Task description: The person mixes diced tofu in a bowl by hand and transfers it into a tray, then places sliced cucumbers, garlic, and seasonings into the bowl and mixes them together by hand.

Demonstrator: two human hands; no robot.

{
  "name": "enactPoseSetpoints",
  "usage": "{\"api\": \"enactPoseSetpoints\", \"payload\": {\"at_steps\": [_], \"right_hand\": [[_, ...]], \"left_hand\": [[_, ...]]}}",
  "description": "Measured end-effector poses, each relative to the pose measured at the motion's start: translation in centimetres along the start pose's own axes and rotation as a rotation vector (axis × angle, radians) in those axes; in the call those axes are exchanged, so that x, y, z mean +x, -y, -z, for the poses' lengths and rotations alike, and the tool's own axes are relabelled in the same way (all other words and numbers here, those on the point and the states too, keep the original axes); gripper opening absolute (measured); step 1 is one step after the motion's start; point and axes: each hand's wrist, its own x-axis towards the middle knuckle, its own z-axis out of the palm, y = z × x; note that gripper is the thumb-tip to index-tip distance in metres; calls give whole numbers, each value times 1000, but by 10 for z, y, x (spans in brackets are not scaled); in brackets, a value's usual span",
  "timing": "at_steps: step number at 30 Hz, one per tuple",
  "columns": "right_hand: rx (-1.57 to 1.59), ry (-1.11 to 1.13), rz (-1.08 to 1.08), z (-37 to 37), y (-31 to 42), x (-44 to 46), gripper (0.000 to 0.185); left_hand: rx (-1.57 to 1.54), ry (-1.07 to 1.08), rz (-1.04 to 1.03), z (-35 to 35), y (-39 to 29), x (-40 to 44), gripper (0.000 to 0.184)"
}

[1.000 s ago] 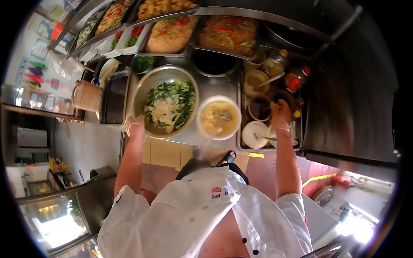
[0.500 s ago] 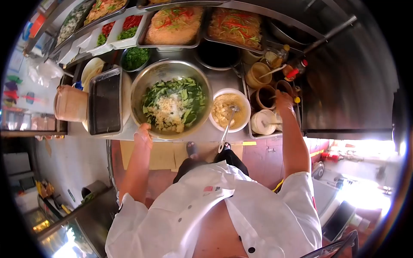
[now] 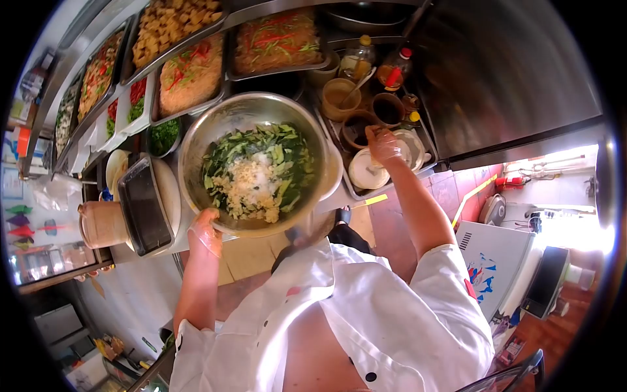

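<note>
My left hand [image 3: 206, 234] is closed on the near-left rim of a large steel mixing bowl [image 3: 191, 153]. Chopped green leaves [image 3: 287, 147] lie in it, topped by minced garlic-like bits [image 3: 248, 186] and a patch of white granules [image 3: 262, 168]. The steel bowl overlaps a white bowl [image 3: 334, 173], leaving only its right rim visible. Over on the right, my right hand [image 3: 385, 145] has its fingers bent together at the edge of a brown seasoning pot [image 3: 356, 129]; what they pinch is not clear. White-lidded tubs [image 3: 367, 171] sit just below that hand.
A metal tray [image 3: 421, 127] holds the pots, a tan sauce tub [image 3: 339, 98] with a spoon, and bottles [image 3: 395, 65]. Food trays [image 3: 277, 42] line the back shelf. A dark rectangular pan [image 3: 145, 206] and a brownish bucket [image 3: 103, 224] stand left.
The view has turned to the right. The steel bowl has shifted toward me and now covers most of the white bowl. My right hand has moved nearer, over the brown pot and lidded tubs.
</note>
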Motion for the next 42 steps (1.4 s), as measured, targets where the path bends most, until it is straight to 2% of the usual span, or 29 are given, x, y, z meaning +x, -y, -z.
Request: {"api": "enactPoseSetpoints", "payload": {"at_steps": [3, 4, 6, 9, 13, 15, 16, 18, 19, 20, 22, 25, 27, 28, 29, 33, 34, 35, 37, 38, 40, 42], "right_hand": [[32, 21, -167, -1, 1, 3, 19], [326, 28, -316, 1, -2, 5, 17], [550, 36, -422, 12, -10, 3, 19], [411, -7, -476, 44, -13, 4, 24], [477, 19, -529, 44, -33, 12, 26], [855, 120, -740, 57, -41, 22, 23], [849, 116, -731, 76, -40, 27, 23], [1250, 124, -1078, 109, -32, 33, 24], [1247, 122, -1072, 106, -35, 33, 24], [1078, 114, -924, 99, -40, 29, 23], [909, 123, -773, 83, -48, 28, 23], [834, -85, -653, 96, -43, 26, 20], [1096, 88, -941, 115, -36, 30, 13], [1095, 82, -938, 104, -38, 27, 13], [818, 99, -672, 75, -45, 28, 14], [126, 98, -180, 71, -26, 30, 24], [103, 72, -44, 69, -22, 31, 23], [104, 71, -49, 71, -21, 30, 23], [462, 29, 206, 84, -19, 29, 22], [462, 28, 204, 85, -20, 29, 22], [450, -116, 380, 87, -25, 28, 20], [541, -139, 335, 96, -31, 24, 21]], "left_hand": [[66, 81, 15, -38, 3, 1, 10], [96, 58, 21, -48, 5, 1, 13], [134, 38, 31, -65, 8, 2, 15], [123, 53, 32, -85, 9, 7, 22], [174, 70, 22, -97, 5, -1, 25], [203, 32, 19, -108, 0, -10, 26], [198, 60, 17, -110, 0, -13, 26], [188, 87, 12, -114, -3, -17, 27], [191, 99, 10, -117, -4, -21, 28], [194, 112, 8, -119, -4, -25, 29], [187, 99, 14, -130, -9, -33, 29], [154, 124, -4, -122, -3, -26, 28], [133, 144, -15, -116, 0, -20, 28], [127, 165, -15, -114, 1, -19, 27], [137, 157, 7, -122, -3, -18, 27], [152, 123, 13, -124, -6, -18, 26], [156, 129, 14, -125, -7, -19, 27], [160, 135, 13, -126, -8, -19, 27], [174, 125, 22, -132, -12, -22, 28], [182, 117, 31, -132, -13, -24, 29], [183, 113, 27, -132, -12, -25, 29], [184, 108, 24, -132, -11, -26, 30]]}}
